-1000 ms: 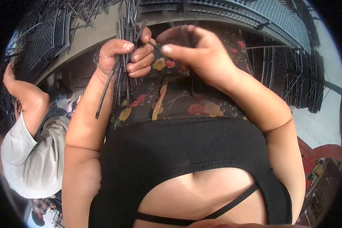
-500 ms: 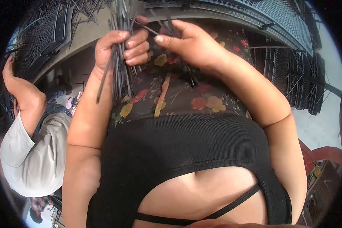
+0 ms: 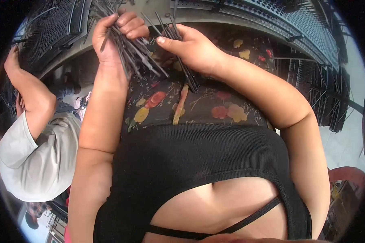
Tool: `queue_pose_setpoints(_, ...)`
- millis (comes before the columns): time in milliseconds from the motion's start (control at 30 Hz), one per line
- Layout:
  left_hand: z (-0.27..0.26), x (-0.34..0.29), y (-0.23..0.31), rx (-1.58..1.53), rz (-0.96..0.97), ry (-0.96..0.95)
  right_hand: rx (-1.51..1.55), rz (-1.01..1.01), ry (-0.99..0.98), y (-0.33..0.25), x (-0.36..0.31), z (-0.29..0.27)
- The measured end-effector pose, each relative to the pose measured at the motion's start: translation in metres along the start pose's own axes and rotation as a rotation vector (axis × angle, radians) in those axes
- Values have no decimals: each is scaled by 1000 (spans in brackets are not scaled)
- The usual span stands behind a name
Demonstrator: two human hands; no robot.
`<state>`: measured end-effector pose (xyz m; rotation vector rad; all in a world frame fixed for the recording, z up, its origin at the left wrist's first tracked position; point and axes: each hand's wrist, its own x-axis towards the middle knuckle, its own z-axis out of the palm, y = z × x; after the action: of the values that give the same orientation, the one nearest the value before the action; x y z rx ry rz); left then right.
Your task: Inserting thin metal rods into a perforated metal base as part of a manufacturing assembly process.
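Observation:
Wrapped in my left hand (image 3: 129, 26) is a thick bundle of thin dark rods (image 3: 136, 54), its ends fanned out above and below the fist. My right hand (image 3: 192, 45) grips a smaller bundle of rods (image 3: 189, 76), with the thumb stretched toward the left-hand bundle. A narrow gap separates the two bundles. Both are held over the dark flowered cloth (image 3: 227, 109) on my lap. The fingers of my right hand are mostly hidden behind its palm and the rods.
Beyond my hands runs a table edge (image 3: 150, 18) with more rods at the far left. Perforated dark metal trays (image 3: 271, 24) stand along the far right, another (image 3: 54, 34) at the left. A person in a light shirt (image 3: 44, 158) sits at my left. Racks of rods (image 3: 312, 93) stand right.
My left hand has moved up and left, and its bundle now slants down to the right. My right hand has shifted slightly left, with its smaller bundle now showing more plainly.

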<state>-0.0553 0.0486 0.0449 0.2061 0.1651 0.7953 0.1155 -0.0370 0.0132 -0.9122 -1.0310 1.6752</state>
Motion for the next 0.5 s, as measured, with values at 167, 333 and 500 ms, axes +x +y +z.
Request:
queue_pose_setpoints(167, 10, 19, 8, 120, 78, -38, 311, 123, 76, -16, 1, 14)
queue_pose_setpoints(333, 0, 36, 18, 195, 208, 23, 323, 243, -32, -22, 11, -3)
queue_pose_setpoints(500, 0, 43, 13, 282, 334, 161, 606, 337, -175, -27, 14, -10)
